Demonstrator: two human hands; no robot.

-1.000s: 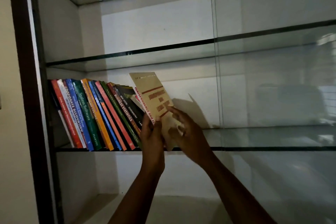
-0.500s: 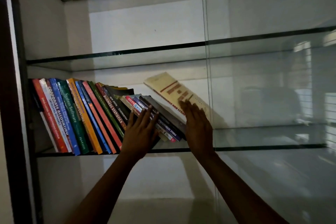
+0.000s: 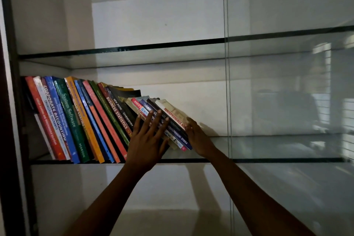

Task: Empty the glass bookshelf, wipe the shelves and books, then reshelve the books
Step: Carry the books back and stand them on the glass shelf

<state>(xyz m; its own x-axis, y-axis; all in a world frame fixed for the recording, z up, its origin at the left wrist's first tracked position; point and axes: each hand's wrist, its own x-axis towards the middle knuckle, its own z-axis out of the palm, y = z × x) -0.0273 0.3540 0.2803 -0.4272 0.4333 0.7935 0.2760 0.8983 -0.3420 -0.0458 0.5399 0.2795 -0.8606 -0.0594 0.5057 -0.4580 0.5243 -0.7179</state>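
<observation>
Books (image 3: pixel 92 120) stand on the middle shelf (image 3: pixel 268 160), packed against the left wall, tops tilting left. Reading along them: "CORPORATE ACCOUNTING", "ENGINEERING MECHANICS", then a green spine (image 3: pixel 70 119), "System Software", with "PEARSON" at its foot. Further along come "BUSINESS STATISTICS" and "NEW JYOTHI CHEMISTRY". Now the left hand (image 3: pixel 147 140): it lies flat on the spines near the books' right end, fingers straight and fanned wide, gripping nothing. Just past it is "PUBLIC INTERNATIONAL", and on the last, beige book (image 3: pixel 173 113), "JURISPRUDENCE". The right hand (image 3: pixel 199 138) props that book from the right, fingers fairly straight against its cover, tips hidden. Right of the books the shelf is bare, and so is the upper shelf (image 3: pixel 153 45). I'd call this reshelving, partly done. Whether more books wait, or the wiping is finished, nothing shows.
</observation>
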